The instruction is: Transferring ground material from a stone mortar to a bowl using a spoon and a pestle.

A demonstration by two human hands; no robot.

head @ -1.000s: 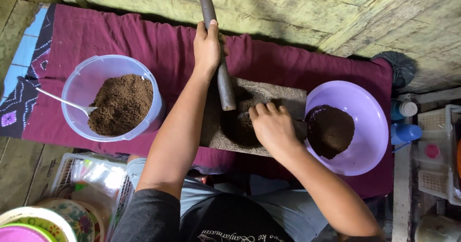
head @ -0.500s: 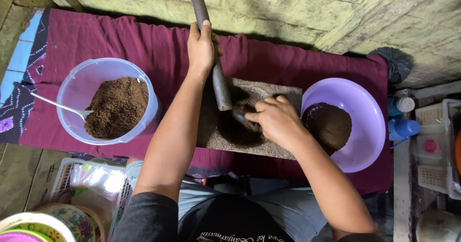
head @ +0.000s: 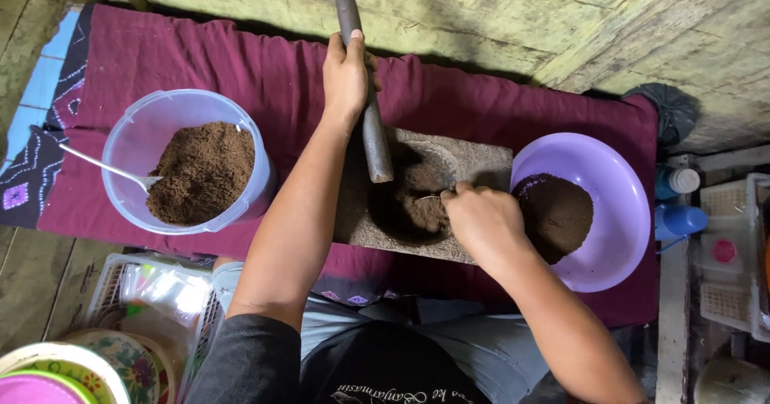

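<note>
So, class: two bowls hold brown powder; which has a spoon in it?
The clear plastic bowl on the left, with a metal spoon in it; the purple bowl on the right has none.

The right hand (head: 481, 219) has drawn back from the pestle (head: 365, 99) toward the purple bowl (head: 618, 203).

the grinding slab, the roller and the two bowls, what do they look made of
Grinding slab: likely rough stone, grey, pitted and matte. Roller in the left hand: dark, smooth cylinder, stone or hardwood, hard to tell. Clear bowl and purple bowl: plastic, thin-walled and glossy.
</note>
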